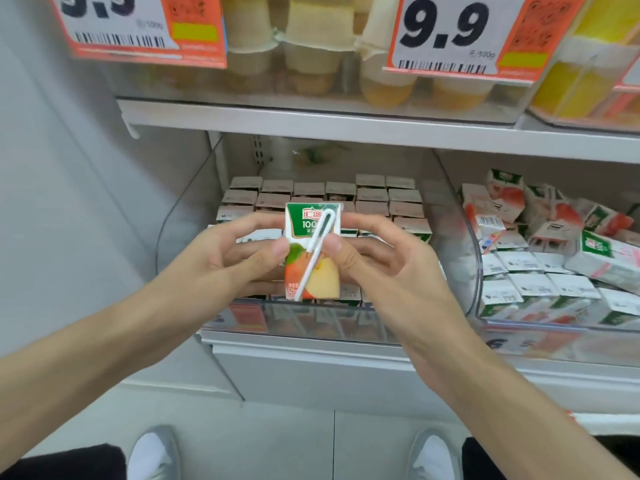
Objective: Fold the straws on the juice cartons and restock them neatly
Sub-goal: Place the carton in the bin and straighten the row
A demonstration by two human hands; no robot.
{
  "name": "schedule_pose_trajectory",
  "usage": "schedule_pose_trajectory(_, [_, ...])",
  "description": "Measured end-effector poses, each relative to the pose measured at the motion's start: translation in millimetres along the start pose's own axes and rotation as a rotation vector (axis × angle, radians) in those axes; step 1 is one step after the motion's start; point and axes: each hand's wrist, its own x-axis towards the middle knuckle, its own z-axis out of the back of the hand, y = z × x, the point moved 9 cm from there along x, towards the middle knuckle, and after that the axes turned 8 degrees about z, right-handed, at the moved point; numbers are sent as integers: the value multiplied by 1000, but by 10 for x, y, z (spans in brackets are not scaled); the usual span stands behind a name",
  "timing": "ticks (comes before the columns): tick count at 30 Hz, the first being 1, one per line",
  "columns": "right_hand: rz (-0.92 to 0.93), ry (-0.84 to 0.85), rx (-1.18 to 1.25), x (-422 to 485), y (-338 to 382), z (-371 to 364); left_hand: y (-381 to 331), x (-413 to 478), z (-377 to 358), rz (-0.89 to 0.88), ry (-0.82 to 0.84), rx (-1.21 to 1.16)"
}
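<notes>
Right price tag [446,32]: "9.9", small "/500g", barcode underneath. Left price tag [114,26]: "9.9", top cropped, barcode. Juice carton [298,221] I'm holding: "100"; other print unreadable.

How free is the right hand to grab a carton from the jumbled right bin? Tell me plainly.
Probably not yet: the right hand and left hand both hold the small green-and-white apple juice carton, thumbs by its white bent straw. The clear plastic bin beside it looks open-topped.

The left price tag [114,26] is cropped by the top edge — small print on the juice carton [323,280] is blurred beyond reading.
</notes>
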Motion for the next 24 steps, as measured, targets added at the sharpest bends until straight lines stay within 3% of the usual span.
schedule_pose_trajectory(9, [28,-111,108,-20,12,66,41,38,8,45,-12,-46])
schedule_pose_trajectory(19, [35,113,-123,-70,12,-185,27,15,28,34,-91,-65])
schedule_pose_trajectory(24, [-69,86,85,-74,-70,-169,36,10,-120,50,63,-109])
